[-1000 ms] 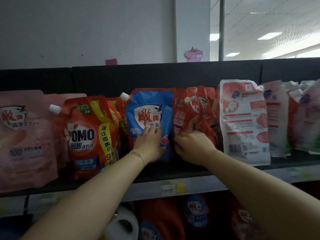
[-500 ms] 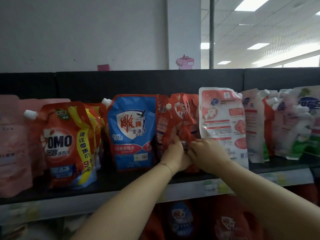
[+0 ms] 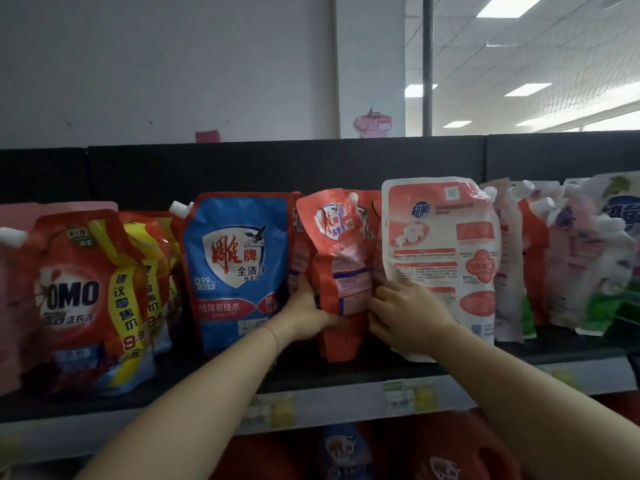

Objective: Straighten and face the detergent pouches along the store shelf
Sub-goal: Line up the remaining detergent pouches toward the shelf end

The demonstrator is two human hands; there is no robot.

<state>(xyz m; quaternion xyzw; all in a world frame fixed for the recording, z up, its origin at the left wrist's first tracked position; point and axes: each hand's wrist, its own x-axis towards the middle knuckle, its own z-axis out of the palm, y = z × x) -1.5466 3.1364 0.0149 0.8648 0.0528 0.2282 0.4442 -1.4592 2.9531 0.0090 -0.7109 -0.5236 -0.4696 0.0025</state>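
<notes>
Detergent pouches (image 3: 239,265) are standing in a row along the store shelf (image 3: 311,372), and I am holding the red pouch (image 3: 337,251) in the middle with both grips.

At the far left, the orange OMO pouch (image 3: 79,299) is leaning, with its white spout at the upper left. Beside it, the blue pouch (image 3: 242,306) is standing upright and facing me. My left grip (image 3: 304,317) is curling round the red pouch's left edge, thumb lying across its lower front. The pouch is crumpling and tilting between its neighbours. My right grip (image 3: 405,313) is clamping its right edge, in front of the white-and-pink pouch (image 3: 446,244). Further right, more pouches (image 3: 588,254) are crowding together, their caps pointing different ways.
</notes>
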